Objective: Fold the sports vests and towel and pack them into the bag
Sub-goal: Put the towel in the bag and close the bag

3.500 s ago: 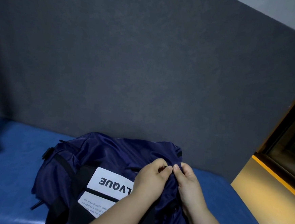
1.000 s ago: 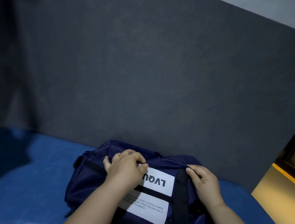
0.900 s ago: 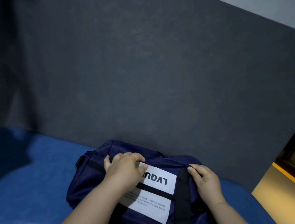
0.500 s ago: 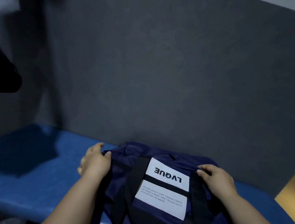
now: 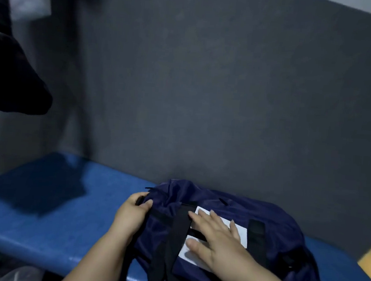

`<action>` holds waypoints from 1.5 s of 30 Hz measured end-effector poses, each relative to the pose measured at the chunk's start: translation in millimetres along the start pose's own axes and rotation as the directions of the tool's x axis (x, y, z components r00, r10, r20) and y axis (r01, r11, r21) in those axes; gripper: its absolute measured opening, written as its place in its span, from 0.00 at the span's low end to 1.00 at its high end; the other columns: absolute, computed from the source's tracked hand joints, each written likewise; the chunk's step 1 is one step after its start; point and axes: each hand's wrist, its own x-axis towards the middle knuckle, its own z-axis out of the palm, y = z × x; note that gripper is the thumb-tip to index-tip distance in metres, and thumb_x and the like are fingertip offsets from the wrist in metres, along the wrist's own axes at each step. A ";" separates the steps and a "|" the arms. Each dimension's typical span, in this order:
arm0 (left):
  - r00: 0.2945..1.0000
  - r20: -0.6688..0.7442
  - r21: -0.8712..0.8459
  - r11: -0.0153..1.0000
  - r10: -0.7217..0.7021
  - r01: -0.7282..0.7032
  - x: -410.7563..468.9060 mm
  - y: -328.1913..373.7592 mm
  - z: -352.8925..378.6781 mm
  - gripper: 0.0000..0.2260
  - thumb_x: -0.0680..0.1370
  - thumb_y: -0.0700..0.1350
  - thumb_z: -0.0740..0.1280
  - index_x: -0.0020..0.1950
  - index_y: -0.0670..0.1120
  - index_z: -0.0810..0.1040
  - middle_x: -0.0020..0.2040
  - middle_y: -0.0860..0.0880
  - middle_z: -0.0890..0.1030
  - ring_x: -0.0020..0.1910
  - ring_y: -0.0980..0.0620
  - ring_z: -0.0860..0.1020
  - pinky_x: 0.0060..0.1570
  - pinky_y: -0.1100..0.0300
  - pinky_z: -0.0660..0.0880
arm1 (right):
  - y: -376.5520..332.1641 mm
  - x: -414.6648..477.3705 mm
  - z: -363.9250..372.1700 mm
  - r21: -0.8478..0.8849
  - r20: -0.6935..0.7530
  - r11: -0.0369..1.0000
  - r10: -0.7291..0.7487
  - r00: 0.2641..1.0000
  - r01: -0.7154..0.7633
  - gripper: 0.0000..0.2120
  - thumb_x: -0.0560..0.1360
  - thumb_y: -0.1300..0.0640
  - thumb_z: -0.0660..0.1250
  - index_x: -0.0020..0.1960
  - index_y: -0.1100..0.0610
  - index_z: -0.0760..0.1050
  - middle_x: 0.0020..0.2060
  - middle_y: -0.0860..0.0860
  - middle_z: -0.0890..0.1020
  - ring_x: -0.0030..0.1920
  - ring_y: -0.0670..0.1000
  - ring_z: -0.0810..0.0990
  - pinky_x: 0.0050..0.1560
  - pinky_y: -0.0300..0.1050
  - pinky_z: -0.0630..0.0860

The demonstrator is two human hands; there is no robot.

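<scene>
Bag (image 5: 281, 224) lies under right hand (image 5: 216, 239), left hand (image 5: 131, 213) gripping its end.

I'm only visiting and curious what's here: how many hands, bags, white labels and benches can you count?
Bare hands: 2, left hand and right hand
Navy blue fabric duffel bag: 1
White rectangular label patches on it: 2, upper patch and lower patch
Blue padded bench: 1
Total: 6

Navy bag (image 5: 271, 222) with black straps (image 5: 174, 232) and a white label (image 5: 240, 233), on a bright blue table (image 5: 47, 213); behind the bag, a dark grey wall (image 5: 205, 97).
</scene>
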 end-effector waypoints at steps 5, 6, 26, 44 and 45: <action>0.980 0.173 0.185 0.974 0.097 -0.129 -27.0 11.3 17.9 0.17 0.82 0.49 0.62 0.71 0.52 0.72 0.70 0.52 0.73 0.69 0.54 0.70 0.60 0.66 0.62 | 17.0 17.9 -3.2 0.243 0.016 0.965 0.096 0.995 -0.097 0.52 0.54 0.15 0.32 0.75 0.32 0.47 0.75 0.35 0.57 0.76 0.38 0.49 0.75 0.49 0.34; 0.970 0.215 0.201 0.967 0.111 -0.155 -32.0 12.0 22.4 0.19 0.82 0.50 0.61 0.73 0.52 0.69 0.72 0.52 0.70 0.71 0.54 0.67 0.62 0.67 0.61 | 17.4 19.5 -6.3 0.271 0.029 0.956 0.111 0.993 -0.115 0.46 0.59 0.17 0.34 0.73 0.31 0.47 0.75 0.36 0.59 0.76 0.40 0.52 0.76 0.49 0.35; 0.777 0.629 0.501 0.746 0.035 -0.439 -70.9 -7.7 78.9 0.22 0.83 0.60 0.48 0.76 0.66 0.48 0.73 0.51 0.64 0.74 0.56 0.55 0.64 0.61 0.50 | 75.5 28.3 -52.4 0.094 -0.039 0.940 0.332 0.943 -0.327 0.22 0.80 0.36 0.51 0.64 0.43 0.75 0.59 0.43 0.81 0.66 0.47 0.74 0.73 0.54 0.60; 0.758 0.652 0.460 0.804 -0.018 -0.377 -51.4 -23.8 69.4 0.20 0.82 0.61 0.48 0.75 0.68 0.54 0.67 0.48 0.66 0.69 0.52 0.62 0.70 0.60 0.51 | 20.3 93.9 -5.0 -0.099 0.036 0.837 0.543 0.839 -0.538 0.29 0.73 0.28 0.55 0.62 0.45 0.77 0.62 0.46 0.77 0.68 0.52 0.67 0.65 0.53 0.65; 0.757 0.653 0.458 0.806 -0.019 -0.375 -47.9 -27.2 70.0 0.20 0.82 0.62 0.48 0.75 0.69 0.55 0.66 0.48 0.66 0.69 0.51 0.62 0.71 0.58 0.52 | 20.0 94.7 -4.0 -0.107 0.036 0.836 0.544 0.838 -0.538 0.29 0.74 0.28 0.55 0.63 0.46 0.77 0.63 0.46 0.77 0.69 0.52 0.67 0.65 0.53 0.65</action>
